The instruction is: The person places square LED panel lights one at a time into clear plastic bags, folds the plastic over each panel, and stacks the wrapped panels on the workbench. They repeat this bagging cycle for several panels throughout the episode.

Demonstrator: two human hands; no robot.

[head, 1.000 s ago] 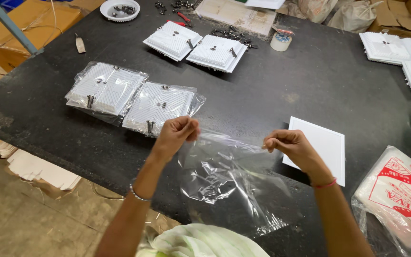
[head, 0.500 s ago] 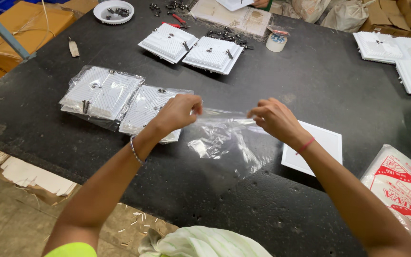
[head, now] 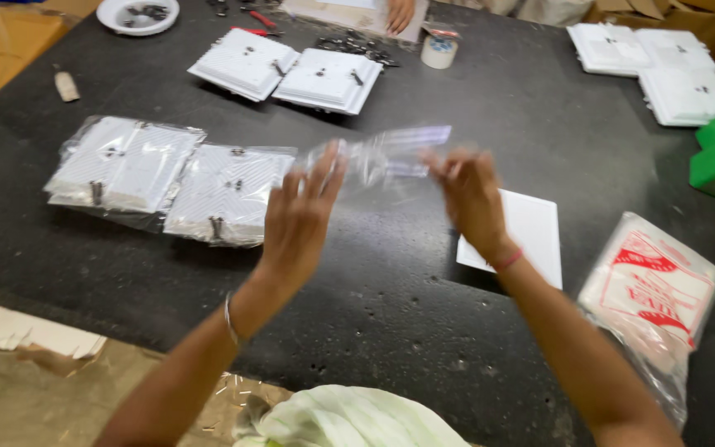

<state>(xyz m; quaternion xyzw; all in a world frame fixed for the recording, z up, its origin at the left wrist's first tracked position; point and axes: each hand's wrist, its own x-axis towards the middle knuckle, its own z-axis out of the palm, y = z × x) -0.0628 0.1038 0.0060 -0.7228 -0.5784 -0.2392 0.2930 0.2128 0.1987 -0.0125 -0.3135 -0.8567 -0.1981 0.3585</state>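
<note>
Table: a wide black speckled stone-like tabletop (head: 391, 314) fills the view, with a bare floor and flattened brown cardboard (head: 10, 331) along its near-left edge.
Printed bag: a large clear plastic bag with a red printed panel (head: 651, 285) lies at the right, holding flat white pieces; its lower end hangs off the table edge.
Packed bags: two clear plastic bags, each with a square white ribbed plate and small dark metal clips inside (head: 171, 182), lie side by side left of centre, touching each other.
Loose plates: two unbagged square white plates (head: 287, 73) sit beyond them; more white plates (head: 651, 66) are stacked at the far right.
White card: a flat white rectangular sheet (head: 535, 232) lies just right of the right wrist.
Empty bag: a small clear plastic bag (head: 386, 156), blurred, is stretched in the air above the table's middle, between both hands.
Left hand: the left hand (head: 299, 219) pinches the bag's left end, fingers spread upward.
Right hand: the right hand (head: 469, 194) pinches the bag's right end.
Bowl: a round white bowl of small dark parts (head: 138, 15) stands far left.
Tape: a small roll of tape (head: 439, 51) stands far centre, near another person's hand (head: 399, 12).
</note>
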